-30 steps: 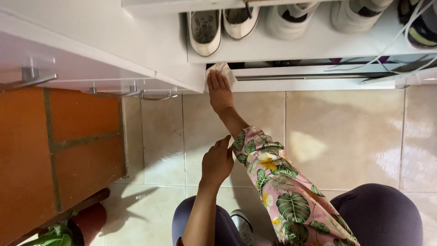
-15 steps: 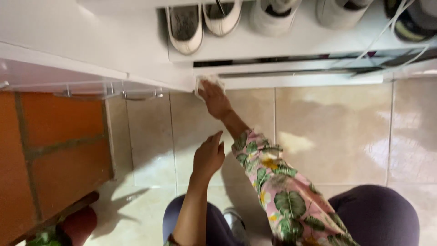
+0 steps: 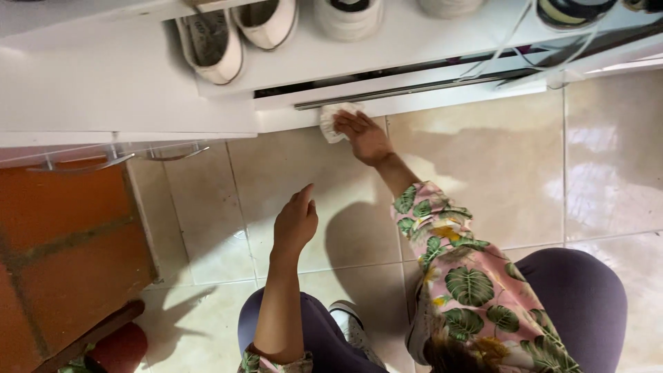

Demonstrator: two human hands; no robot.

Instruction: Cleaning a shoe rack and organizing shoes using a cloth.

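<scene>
My right hand [image 3: 364, 136] presses a crumpled white cloth [image 3: 333, 121] against the low front panel of a white shoe cabinet [image 3: 442, 97], just under a long metal handle bar [image 3: 414, 90]. The arm wears a pink sleeve with green leaves. My left hand [image 3: 295, 221] hangs in the air over the floor tiles, fingers loosely together, holding nothing. I am crouched, with my dark-trousered knees at the bottom of the view.
White sneakers [image 3: 207, 45] and other shoes stand on the cabinet shelf above. White cords [image 3: 552, 48] hang at the right. An orange brick wall [image 3: 62, 242] and a white drawer unit with metal handles [image 3: 124, 160] lie to the left. Glossy beige tiles [image 3: 497, 166] cover the floor.
My right hand has slid the cloth to the right along the cabinet's lower front panel. The view has tilted and shifted, and my left hand has stayed hovering.
</scene>
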